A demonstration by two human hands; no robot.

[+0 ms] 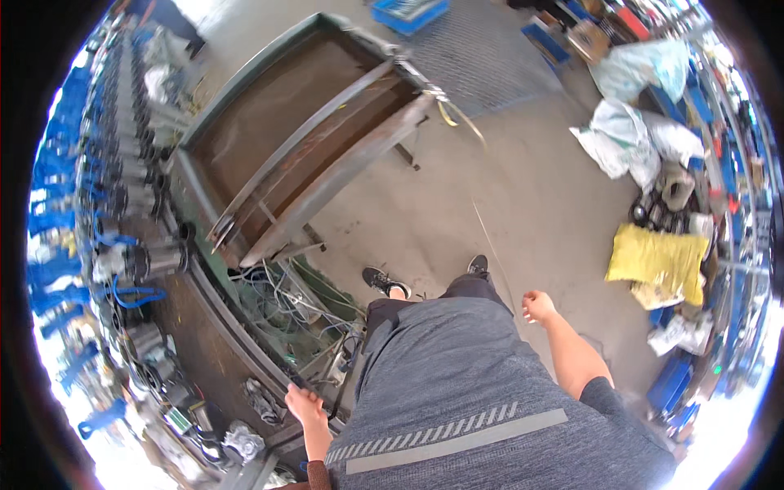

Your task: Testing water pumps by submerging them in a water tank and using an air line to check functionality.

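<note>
My left hand (305, 403) is low beside the metal rail (237, 335) of the long bench on my left. Its fingers are curled closed; a small dark shape shows at their tips, and what they hold, if anything, is hidden. Out to my right, my right hand (537, 307) hangs over the floor with its fingers loosely bent and somewhat apart, holding nothing that shows. Tangled cables (282, 294) lie ahead of the left hand, next to a large brown metal tray (269, 106) with a raised rim. A crumpled grey cloth (263, 402) rests on the bench near that hand.
Motor-like parts with blue pieces (147, 261) line the left side. A yellow sack (657, 260) and white bags (616, 143) lie before the loaded shelves on the right. A blue crate (411, 12) stands at the far end, next to a ribbed floor plate (474, 61).
</note>
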